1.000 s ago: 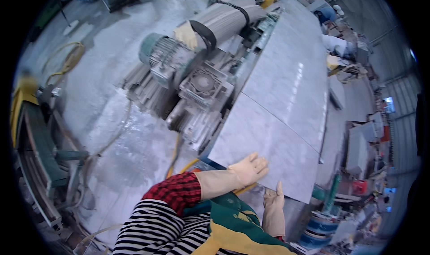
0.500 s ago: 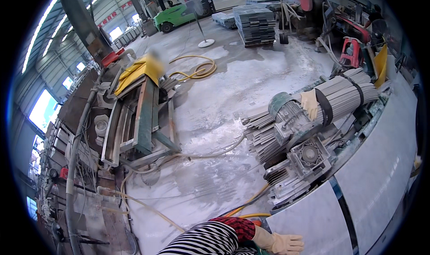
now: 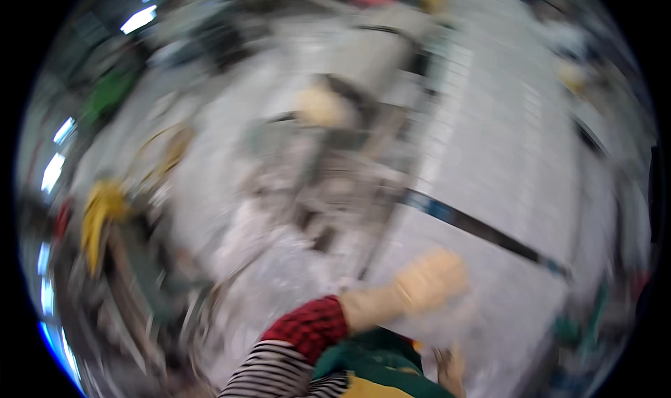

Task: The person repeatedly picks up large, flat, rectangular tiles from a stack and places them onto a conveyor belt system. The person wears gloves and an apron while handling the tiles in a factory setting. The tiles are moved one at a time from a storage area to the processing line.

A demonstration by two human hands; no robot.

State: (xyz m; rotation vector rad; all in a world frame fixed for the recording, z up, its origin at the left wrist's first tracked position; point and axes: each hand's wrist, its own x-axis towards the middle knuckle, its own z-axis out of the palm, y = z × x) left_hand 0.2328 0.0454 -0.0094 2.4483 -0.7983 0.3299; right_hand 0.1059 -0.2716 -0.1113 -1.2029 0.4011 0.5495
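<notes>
My left hand (image 3: pixel 431 283), in a cream rubber glove, is above or on the near white slab (image 3: pixel 514 297). Motion smears its fingers, so their grip and any contact with the slab are unclear. Red checked cuff and striped sleeve lead down from it. At the lower edge, beside my green and yellow apron (image 3: pixel 377 359), part of my right hand (image 3: pixel 451 370) shows, also blurred. Whether it holds anything cannot be made out. A dark gap (image 3: pixel 482 232) separates the near slab from a longer white slab (image 3: pixel 514 139) beyond.
Left of the slabs stands blurred machinery (image 3: pixel 335 188) with a cream glove (image 3: pixel 321 106) lying on it. Behind that is a bundle of grey strips (image 3: pixel 381 55). A yellow cover (image 3: pixel 101 213) drapes a metal frame at far left. A green vehicle (image 3: pixel 112 90) stands farther off.
The view has swung to the right, bringing the slabs toward the middle. My left hand has come up and farther over the near slab. Part of my right hand has come into sight.
</notes>
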